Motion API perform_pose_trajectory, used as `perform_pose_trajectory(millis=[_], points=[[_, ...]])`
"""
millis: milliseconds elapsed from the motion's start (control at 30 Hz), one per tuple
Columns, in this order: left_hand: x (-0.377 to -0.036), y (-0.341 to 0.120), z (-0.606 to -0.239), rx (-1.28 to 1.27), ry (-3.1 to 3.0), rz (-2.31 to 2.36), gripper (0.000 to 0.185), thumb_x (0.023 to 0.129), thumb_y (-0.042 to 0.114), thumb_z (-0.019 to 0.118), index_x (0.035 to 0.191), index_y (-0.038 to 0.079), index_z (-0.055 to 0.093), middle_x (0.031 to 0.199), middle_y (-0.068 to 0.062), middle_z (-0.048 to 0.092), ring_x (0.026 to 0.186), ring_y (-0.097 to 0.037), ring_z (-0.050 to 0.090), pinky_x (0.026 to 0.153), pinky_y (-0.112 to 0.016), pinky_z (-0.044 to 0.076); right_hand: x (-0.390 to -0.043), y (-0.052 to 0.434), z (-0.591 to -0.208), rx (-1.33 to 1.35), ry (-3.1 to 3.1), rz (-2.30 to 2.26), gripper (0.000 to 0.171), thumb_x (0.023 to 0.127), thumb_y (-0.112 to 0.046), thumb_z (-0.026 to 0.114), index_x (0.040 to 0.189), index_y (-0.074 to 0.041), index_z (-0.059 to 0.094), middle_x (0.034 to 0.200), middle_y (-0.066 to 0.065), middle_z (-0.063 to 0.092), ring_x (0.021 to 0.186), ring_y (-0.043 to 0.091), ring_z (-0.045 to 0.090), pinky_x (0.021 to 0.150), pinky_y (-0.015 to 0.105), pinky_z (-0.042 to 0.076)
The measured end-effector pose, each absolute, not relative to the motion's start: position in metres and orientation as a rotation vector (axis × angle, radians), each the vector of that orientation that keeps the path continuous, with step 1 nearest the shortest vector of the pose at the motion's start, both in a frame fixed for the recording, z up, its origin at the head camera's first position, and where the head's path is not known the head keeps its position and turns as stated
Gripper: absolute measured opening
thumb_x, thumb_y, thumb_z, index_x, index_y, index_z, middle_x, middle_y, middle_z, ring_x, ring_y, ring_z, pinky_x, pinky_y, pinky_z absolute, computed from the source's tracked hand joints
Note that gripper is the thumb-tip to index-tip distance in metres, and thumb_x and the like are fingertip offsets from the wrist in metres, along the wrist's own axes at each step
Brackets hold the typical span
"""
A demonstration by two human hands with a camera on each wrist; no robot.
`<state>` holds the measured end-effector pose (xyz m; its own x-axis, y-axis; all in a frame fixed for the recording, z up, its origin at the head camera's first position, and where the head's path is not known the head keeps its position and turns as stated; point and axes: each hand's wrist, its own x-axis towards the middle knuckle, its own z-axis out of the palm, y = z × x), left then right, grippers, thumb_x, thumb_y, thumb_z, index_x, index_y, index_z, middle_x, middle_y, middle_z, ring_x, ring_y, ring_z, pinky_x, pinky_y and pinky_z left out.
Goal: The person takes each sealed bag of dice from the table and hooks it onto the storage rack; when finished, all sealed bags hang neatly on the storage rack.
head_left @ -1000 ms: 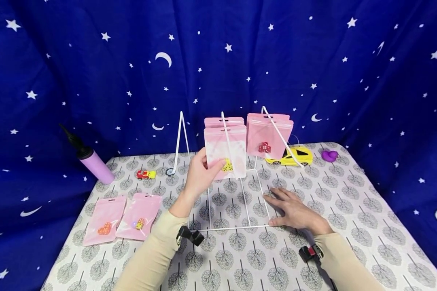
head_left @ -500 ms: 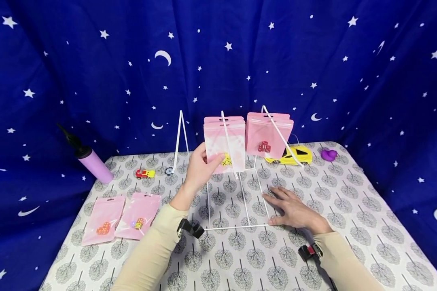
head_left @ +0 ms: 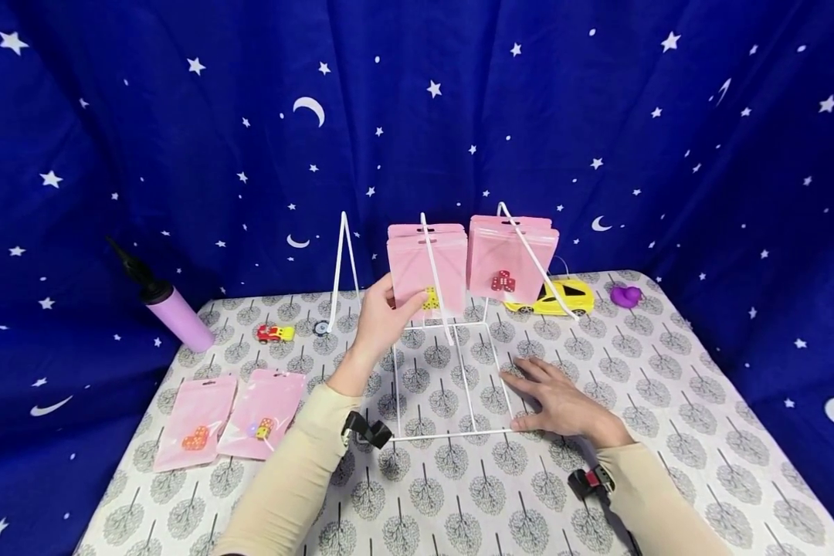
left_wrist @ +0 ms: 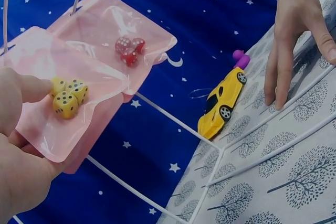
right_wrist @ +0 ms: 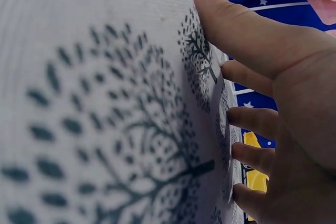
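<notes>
Shows pink bag with orange pieces [head_left: 194,413] and 2nd pink bag [head_left: 264,405] flat at near left, probably for reach. Spreads right grip [head_left: 556,398] wide, fingertips on bench [head_left: 424,494] beside white wire rack [head_left: 452,435], likely to brace it; cannot tell if touching wire. Pinches yellow-dice bag [head_left: 410,270] in narrow left grip [head_left: 381,320] at middle prong [head_left: 435,270], presumably so it hangs straight. Shows red-dice bag [head_left: 493,255] on right prong [head_left: 542,266]. Has tree-print cloth [head_left: 667,463] over top, yellow car [head_left: 561,300], purple duck [head_left: 625,296] at back, starry blue curtain [head_left: 417,154] behind.
</notes>
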<state>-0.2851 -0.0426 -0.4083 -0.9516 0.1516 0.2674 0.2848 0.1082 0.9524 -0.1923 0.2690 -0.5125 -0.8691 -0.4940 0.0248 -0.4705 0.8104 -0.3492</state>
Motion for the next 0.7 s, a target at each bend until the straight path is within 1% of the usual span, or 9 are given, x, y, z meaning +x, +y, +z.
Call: perform_pose_trajectory(millis=[100, 167, 300, 433, 500, 600, 700], points=[[-0.287, -0.043, -0.411, -0.432, -2.257, -1.985, 0.033, 0.086, 0.018, 0.075, 0.115, 0.007, 0.065, 0.101, -0.013, 0.073, 0.076, -0.021, 0.066, 0.060, -0.033, 0.057, -0.192, 0.269, -0.512, -0.775, 2.922, -0.539, 0.089, 0.075, -0.058, 0.073, 0.147, -0.016, 0.043, 0.157, 0.023, 0.025, 0.142, 0.050, 0.021, 0.110, 0.072, 0.021], [-0.289, -0.043, -0.413, -0.412, -2.260, -1.990, 0.031, 0.085, 0.018, 0.075, 0.113, 0.008, 0.066, 0.100, -0.012, 0.073, 0.077, -0.016, 0.066, 0.062, -0.031, 0.057, -0.192, 0.269, -0.512, -0.772, 2.921, -0.543, 0.089, 0.075, -0.059, 0.072, 0.147, -0.016, 0.044, 0.157, 0.023, 0.025, 0.142, 0.050, 0.020, 0.110, 0.072, 0.020], [-0.290, -0.044, -0.417, -0.372, -2.263, -2.024, 0.031, 0.085, 0.019, 0.075, 0.113, 0.008, 0.066, 0.102, -0.011, 0.073, 0.081, -0.017, 0.067, 0.063, -0.027, 0.057, -0.193, 0.269, -0.513, -0.797, 2.942, -0.544, 0.088, 0.074, -0.058, 0.073, 0.146, -0.016, 0.045, 0.156, 0.023, 0.027, 0.141, 0.050, 0.023, 0.109, 0.073, 0.022], [-0.291, -0.044, -0.422, -0.330, -2.272, -2.056, 0.032, 0.084, 0.019, 0.076, 0.113, 0.007, 0.066, 0.105, -0.010, 0.072, 0.089, -0.020, 0.069, 0.074, -0.026, 0.060, -0.193, 0.270, -0.515, -0.838, 2.962, -0.528, 0.087, 0.074, -0.057, 0.074, 0.145, -0.014, 0.046, 0.155, 0.025, 0.029, 0.138, 0.052, 0.026, 0.107, 0.074, 0.024], [-0.291, -0.043, -0.424, -0.335, -2.276, -2.050, 0.032, 0.084, 0.020, 0.076, 0.113, 0.007, 0.067, 0.105, -0.010, 0.072, 0.091, -0.020, 0.070, 0.079, -0.027, 0.060, -0.193, 0.270, -0.516, -0.822, 2.948, -0.532, 0.088, 0.074, -0.057, 0.074, 0.146, -0.015, 0.045, 0.156, 0.024, 0.028, 0.139, 0.051, 0.025, 0.108, 0.073, 0.023], [-0.291, -0.042, -0.424, -0.363, -2.274, -2.015, 0.032, 0.085, 0.020, 0.076, 0.112, 0.007, 0.067, 0.104, -0.011, 0.073, 0.092, -0.021, 0.070, 0.080, -0.028, 0.060, -0.193, 0.270, -0.516, -0.782, 2.924, -0.540, 0.089, 0.075, -0.059, 0.073, 0.147, -0.017, 0.043, 0.158, 0.022, 0.025, 0.142, 0.049, 0.022, 0.110, 0.072, 0.020], [-0.292, -0.042, -0.424, -0.376, -2.281, -1.982, 0.032, 0.085, 0.021, 0.076, 0.111, 0.007, 0.067, 0.104, -0.011, 0.073, 0.090, -0.021, 0.070, 0.078, -0.029, 0.060, -0.194, 0.269, -0.515, -0.762, 2.912, -0.530, 0.089, 0.075, -0.060, 0.072, 0.148, -0.017, 0.042, 0.159, 0.021, 0.023, 0.143, 0.049, 0.020, 0.110, 0.072, 0.020]])
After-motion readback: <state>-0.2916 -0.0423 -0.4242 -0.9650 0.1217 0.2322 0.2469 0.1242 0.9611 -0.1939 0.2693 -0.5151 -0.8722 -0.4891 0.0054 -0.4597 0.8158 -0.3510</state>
